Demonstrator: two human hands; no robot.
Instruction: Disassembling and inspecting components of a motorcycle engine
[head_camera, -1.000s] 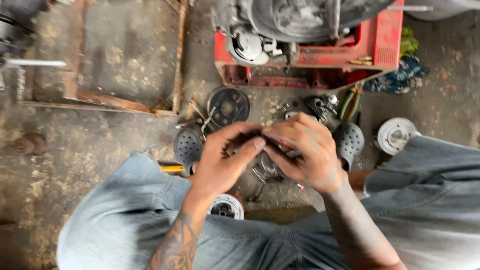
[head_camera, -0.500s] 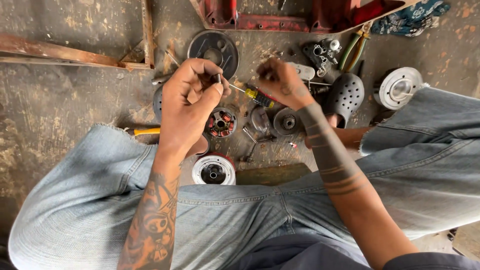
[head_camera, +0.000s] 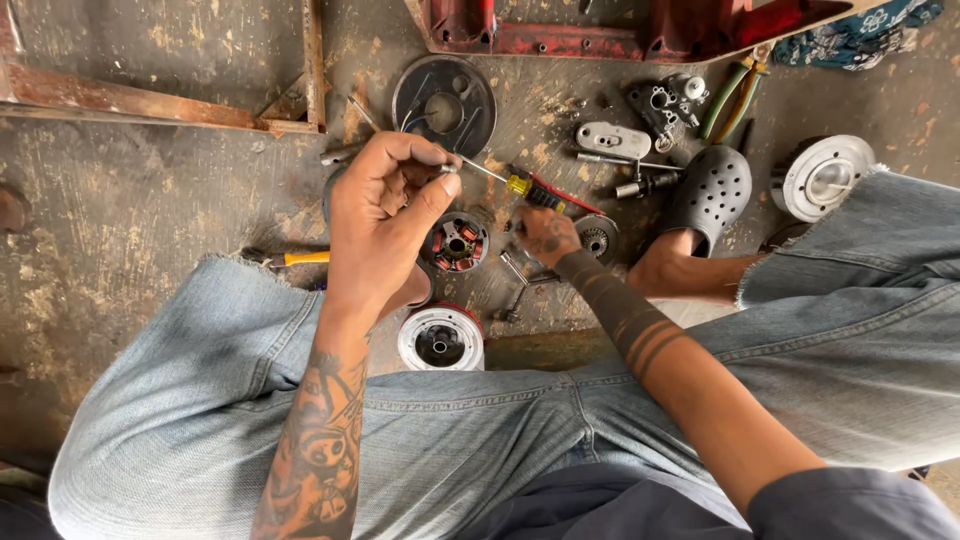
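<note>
Left hand: clenched on a small metal part, raised over the floor at 12 o'clock of the coil stator.
Right hand: fingers curled at the screwdriver; whether it grasps, cannot tell.
Advice: steady the part, seat the tip squarely.

Stator between both hands, hub nearer, round plate beyond.

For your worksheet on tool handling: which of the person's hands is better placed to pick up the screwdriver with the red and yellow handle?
Probably the right hand: it lies low on the floor beside the screwdriver. The left hand is raised and already pinches a small metal part.
</note>
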